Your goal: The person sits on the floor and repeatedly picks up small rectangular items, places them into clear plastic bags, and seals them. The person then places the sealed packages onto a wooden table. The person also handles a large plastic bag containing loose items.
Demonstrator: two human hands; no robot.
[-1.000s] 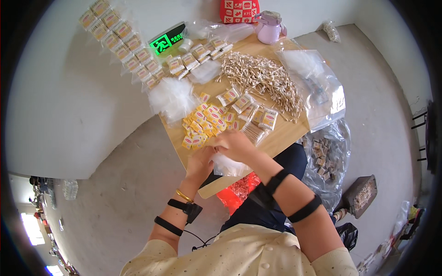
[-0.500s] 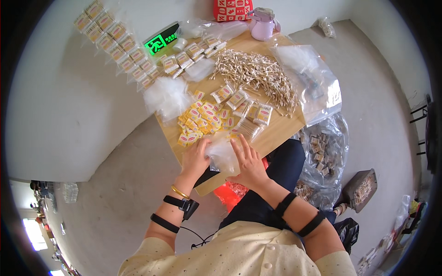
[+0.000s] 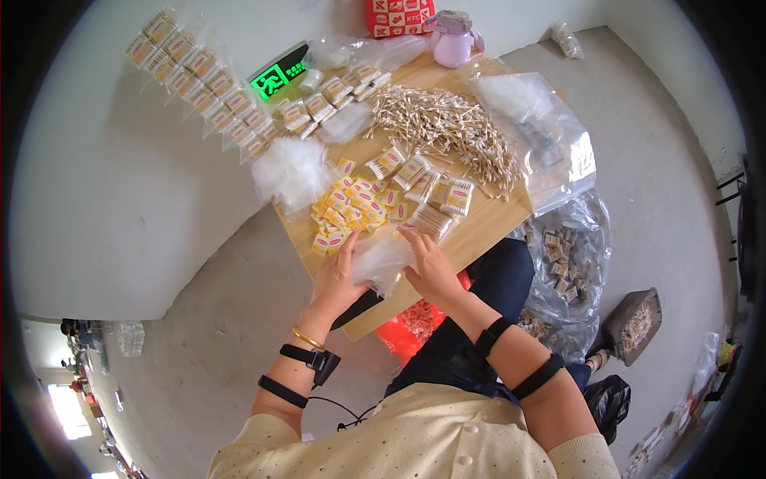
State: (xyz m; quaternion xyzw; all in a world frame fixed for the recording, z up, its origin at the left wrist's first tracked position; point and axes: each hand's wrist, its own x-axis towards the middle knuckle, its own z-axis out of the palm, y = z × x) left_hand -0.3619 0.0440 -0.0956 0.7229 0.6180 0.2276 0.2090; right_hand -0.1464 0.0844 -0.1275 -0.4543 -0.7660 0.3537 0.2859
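At the upper left of the frame, a long row of small packets in clear wrap [image 3: 199, 76] is laid across the white surface [image 3: 120, 184]. Just right of it, a green lit sign [image 3: 279, 76] is seen at the top edge of the wooden table [image 3: 487, 227].

A fluffy pile of clear bags [image 3: 294, 169] is set on the left corner of the table. Below it, near the middle of the frame, many little yellow and pink labels [image 3: 351, 209] are spread out flat.

The left hand [image 3: 339, 275] is seen just below the labels. Its fingers are curled onto the left side of a small clear plastic bag [image 3: 383, 257], so the bag is gripped. The bag is held over the near edge of the table, in the middle of the frame, between the 2 hands. The right hand [image 3: 431, 267] is closed on the right side of the same bag, with the fingertips touching it from above.

Above the right hand, a few small bundles of cotton swabs [image 3: 431, 191] are lined up. Higher up, a big loose heap of cotton swabs [image 3: 447, 128] is spread over the table. A purple cup with a lid [image 3: 453, 40] is stood at the top, beside a red and white box [image 3: 399, 16].

At the right, large clear plastic sheets [image 3: 542, 136] are draped over the table edge. Lower right, a big clear sack of packed bundles [image 3: 570, 255] is left on the grey floor [image 3: 662, 176].
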